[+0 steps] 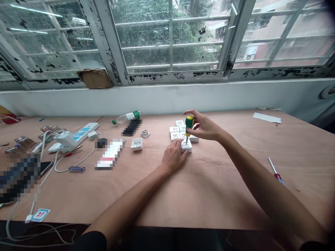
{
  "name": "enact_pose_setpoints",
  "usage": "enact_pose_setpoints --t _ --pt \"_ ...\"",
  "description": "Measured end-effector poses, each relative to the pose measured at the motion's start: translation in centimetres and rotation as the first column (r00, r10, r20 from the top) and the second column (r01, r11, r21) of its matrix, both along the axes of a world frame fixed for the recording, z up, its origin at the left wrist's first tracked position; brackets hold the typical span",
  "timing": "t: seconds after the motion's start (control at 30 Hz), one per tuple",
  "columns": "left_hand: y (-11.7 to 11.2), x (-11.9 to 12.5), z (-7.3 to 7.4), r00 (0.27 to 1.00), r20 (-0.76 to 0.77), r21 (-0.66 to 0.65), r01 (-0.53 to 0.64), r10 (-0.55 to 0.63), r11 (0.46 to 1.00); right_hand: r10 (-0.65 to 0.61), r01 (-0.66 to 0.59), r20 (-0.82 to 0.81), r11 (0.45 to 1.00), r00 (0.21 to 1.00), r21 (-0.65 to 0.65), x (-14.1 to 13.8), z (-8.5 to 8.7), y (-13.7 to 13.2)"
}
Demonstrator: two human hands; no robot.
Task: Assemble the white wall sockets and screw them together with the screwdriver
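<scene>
My right hand (202, 126) grips a screwdriver (190, 122) by its green and yellow handle, with the index finger raised off it. The shaft points down, its tip at the middle of a white wall socket (186, 146). Fingers of my left hand (173, 156) close around the left and near sides of that socket, which lies on the table. Just behind it, several similar white sockets (174, 129) are grouped in rows, face up. Part of the group is hidden by my right hand and the screwdriver.
Left of my hands are a small white box (137, 144), a socket insert (145, 133), a plastic bottle (128, 116) and a power strip (85, 134) with cables. A red-handled screwdriver (276, 173) lies on the right. A white strip (267, 118) is near the wall.
</scene>
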State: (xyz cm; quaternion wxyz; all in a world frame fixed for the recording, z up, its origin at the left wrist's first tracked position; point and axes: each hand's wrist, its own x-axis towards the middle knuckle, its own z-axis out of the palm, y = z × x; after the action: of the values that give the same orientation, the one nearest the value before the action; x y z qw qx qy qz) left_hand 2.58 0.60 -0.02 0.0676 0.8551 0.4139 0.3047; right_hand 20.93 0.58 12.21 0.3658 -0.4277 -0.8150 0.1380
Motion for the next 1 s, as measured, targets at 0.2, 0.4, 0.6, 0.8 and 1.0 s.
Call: enact_pose_setpoints --t 0.2,0.4,0.6,0.8,1.0 --pt "0.0 0.0 0.0 1.0 0.003 0.007 0.01 -0.01 1.0 -0.046 0.041 0.19 0.999 0.981 0.028 0.3 1.2 -0.1" --pt "0.0 0.0 0.0 1.0 0.01 0.013 0.016 -0.016 1.0 -0.144 0.119 0.281 0.987 0.949 0.106 0.0 1.2 -0.6" --pt "-0.1 0.0 0.1 1.0 -0.002 0.008 0.008 -0.008 1.0 -0.12 0.083 0.31 0.988 0.943 0.128 -0.6 1.5 -1.1" --pt "-0.1 0.0 0.1 1.0 -0.001 0.014 0.015 -0.015 1.0 -0.172 0.124 0.327 0.979 0.929 0.162 -0.9 1.2 -1.1" --pt "-0.1 0.0 0.1 1.0 0.002 0.013 0.015 -0.015 1.0 -0.162 0.113 0.341 0.981 0.926 0.159 -0.9 1.3 -1.3"
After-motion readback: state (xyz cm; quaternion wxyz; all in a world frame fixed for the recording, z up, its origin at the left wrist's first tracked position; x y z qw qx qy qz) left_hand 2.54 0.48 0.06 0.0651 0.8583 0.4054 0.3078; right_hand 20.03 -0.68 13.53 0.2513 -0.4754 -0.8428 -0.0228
